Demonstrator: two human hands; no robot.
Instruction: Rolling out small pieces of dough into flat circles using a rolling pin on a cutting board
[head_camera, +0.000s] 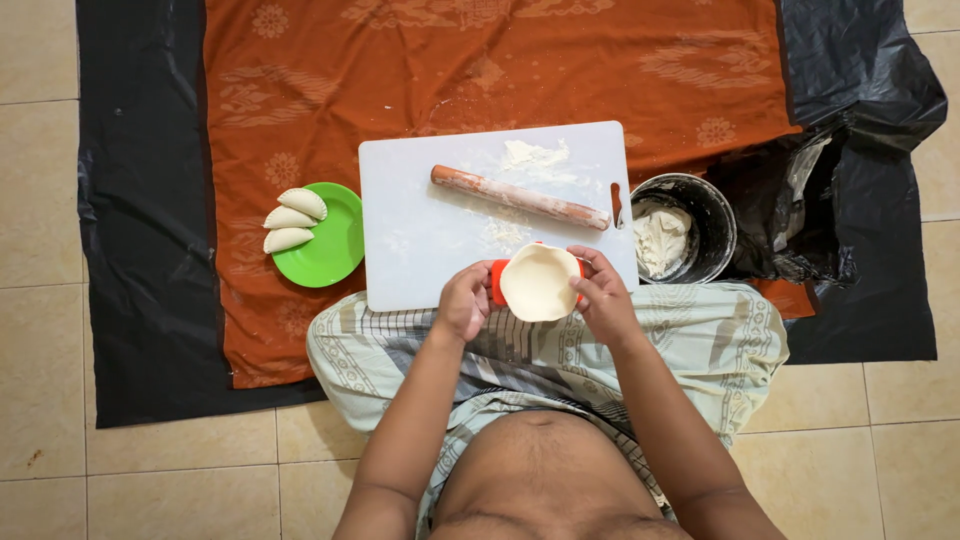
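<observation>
In the head view, at the centre of the frame, the left hand (465, 300) and right hand (603, 297) held an orange dumpling press (497, 283) from both sides, fingers clamped on its edges, a round of dough (539, 282) draped over it. It hung just above the near edge of the white cutting board (420, 250), below the rolling pin (520, 197). The thin dough could probably slip or tear if the press tilted. Three folded dumplings (290, 220) lay on the green plate (340, 250), centre left.
</observation>
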